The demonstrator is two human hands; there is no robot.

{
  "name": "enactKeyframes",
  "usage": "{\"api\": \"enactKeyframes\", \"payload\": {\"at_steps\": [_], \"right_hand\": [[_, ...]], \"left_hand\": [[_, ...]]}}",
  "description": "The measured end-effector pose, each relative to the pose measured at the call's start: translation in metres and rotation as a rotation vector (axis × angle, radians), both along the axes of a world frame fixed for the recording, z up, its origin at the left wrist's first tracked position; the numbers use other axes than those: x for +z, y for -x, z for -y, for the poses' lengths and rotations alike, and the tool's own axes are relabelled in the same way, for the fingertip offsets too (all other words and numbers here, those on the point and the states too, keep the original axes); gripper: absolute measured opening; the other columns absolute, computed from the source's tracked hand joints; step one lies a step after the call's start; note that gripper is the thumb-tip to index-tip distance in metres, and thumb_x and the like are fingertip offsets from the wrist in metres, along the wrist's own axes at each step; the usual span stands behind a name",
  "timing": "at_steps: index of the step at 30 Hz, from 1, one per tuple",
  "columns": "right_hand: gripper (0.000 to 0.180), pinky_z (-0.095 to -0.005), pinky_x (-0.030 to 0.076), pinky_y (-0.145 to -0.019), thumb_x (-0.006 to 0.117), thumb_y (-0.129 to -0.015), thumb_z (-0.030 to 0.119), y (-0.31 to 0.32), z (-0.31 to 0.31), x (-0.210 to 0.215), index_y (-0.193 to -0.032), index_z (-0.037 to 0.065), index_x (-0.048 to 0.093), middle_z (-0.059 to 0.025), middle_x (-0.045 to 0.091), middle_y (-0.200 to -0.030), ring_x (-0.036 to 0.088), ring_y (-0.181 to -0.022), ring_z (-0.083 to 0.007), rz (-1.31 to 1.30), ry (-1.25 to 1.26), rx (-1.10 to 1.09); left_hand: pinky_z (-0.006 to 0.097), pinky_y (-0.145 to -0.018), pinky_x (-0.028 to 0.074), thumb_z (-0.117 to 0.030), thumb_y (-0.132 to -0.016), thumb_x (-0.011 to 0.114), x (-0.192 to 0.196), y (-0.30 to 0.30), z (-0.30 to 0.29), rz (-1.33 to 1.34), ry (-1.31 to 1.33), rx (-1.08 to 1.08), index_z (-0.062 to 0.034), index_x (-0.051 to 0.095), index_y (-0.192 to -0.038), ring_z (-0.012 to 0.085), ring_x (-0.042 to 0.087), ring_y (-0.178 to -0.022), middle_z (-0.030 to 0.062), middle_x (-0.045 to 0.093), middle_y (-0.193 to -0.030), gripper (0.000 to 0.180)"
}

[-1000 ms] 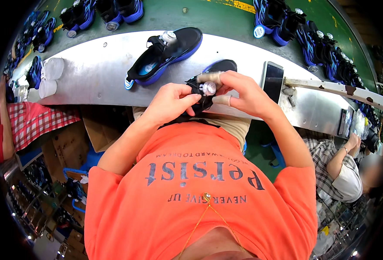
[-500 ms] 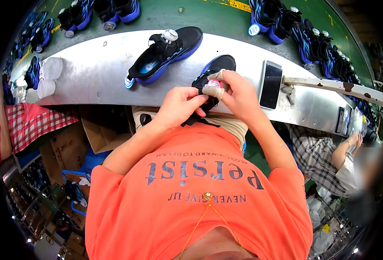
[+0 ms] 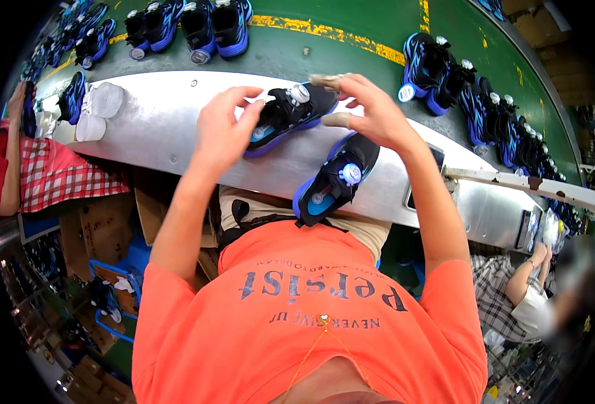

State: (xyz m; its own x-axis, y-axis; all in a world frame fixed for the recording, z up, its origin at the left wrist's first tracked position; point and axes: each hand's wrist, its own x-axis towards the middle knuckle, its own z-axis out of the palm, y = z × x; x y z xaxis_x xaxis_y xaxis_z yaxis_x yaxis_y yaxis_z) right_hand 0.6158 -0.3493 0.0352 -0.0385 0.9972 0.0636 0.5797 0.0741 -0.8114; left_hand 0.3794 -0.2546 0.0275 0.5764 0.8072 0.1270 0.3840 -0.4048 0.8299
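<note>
Both hands are up on the far shoe (image 3: 285,116), which lies on the shiny metal table (image 3: 169,135). Left hand (image 3: 222,131) has its fingers bent around the heel end of that shoe and holds it. Right hand (image 3: 365,111) is at the toe end, with its fingers spread apart; the fingertips touch the shoe, but it is hard to tell if they grip it. That shoe is black and blue, with a round white knob (image 3: 300,93) on top.

Just beside it, closer to the person, a second shoe (image 3: 334,178) of the same kind lies at the table's near edge, under the right wrist. Past the far shoe, more blue shoes (image 3: 190,23) stand in a row on the green belt (image 3: 351,54). Well off to the left of the far shoe, white cups (image 3: 99,108) sit on the table, near a person in a red checked shirt (image 3: 61,178).
</note>
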Motion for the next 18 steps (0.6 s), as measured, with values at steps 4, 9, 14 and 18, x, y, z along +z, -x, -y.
{"api": "enactKeyframes", "payload": {"at_steps": [4, 9, 14, 18], "right_hand": [[0.07, -0.0324, 0.045, -0.081, 0.082, -0.065, 0.025, 0.018, -0.042, -0.03, -0.131, 0.022, 0.056, -0.0073, 0.05, -0.099, 0.05, -0.091, -0.0215, -0.028, 0.056, 0.138], [0.057, -0.0337, 0.045, -0.079, 0.08, -0.066, 0.022, 0.029, -0.035, -0.04, -0.12, 0.016, 0.062, -0.0073, 0.048, -0.093, 0.05, -0.089, -0.0238, 0.172, -0.054, 0.179], [0.059, -0.0323, 0.044, -0.079, 0.079, -0.067, 0.017, -0.002, -0.026, -0.025, -0.123, 0.013, 0.058, -0.0063, 0.047, -0.095, 0.051, -0.087, -0.0219, -0.026, 0.194, 0.255], [0.057, -0.0328, 0.045, -0.078, 0.078, -0.067, 0.014, 0.013, -0.027, -0.023, -0.121, 0.012, 0.058, -0.0074, 0.046, -0.094, 0.051, -0.085, -0.0231, 0.003, 0.136, 0.208]], "left_hand": [[0.035, -0.075, 0.049, -0.019, -0.082, 0.064, -0.052, -0.003, -0.025, -0.167, 0.123, -0.092, -0.0015, 0.067, -0.097, 0.0274, 0.064, -0.08, 0.0153, 0.067, -0.087, 0.023], [0.034, -0.07, 0.048, -0.014, -0.086, 0.06, -0.077, -0.017, -0.003, -0.002, 0.197, 0.086, -0.0005, 0.066, -0.094, 0.0266, 0.064, -0.075, 0.0164, 0.065, -0.083, 0.017], [0.035, -0.067, 0.048, -0.013, -0.087, 0.059, -0.077, -0.028, -0.002, -0.001, 0.2, 0.139, -0.0002, 0.066, -0.092, 0.0265, 0.063, -0.07, 0.0165, 0.065, -0.079, 0.016], [0.034, -0.069, 0.049, -0.014, -0.087, 0.059, -0.079, -0.029, -0.002, 0.018, 0.21, 0.129, -0.0005, 0.066, -0.093, 0.0258, 0.064, -0.071, 0.0166, 0.066, -0.08, 0.016]]}}
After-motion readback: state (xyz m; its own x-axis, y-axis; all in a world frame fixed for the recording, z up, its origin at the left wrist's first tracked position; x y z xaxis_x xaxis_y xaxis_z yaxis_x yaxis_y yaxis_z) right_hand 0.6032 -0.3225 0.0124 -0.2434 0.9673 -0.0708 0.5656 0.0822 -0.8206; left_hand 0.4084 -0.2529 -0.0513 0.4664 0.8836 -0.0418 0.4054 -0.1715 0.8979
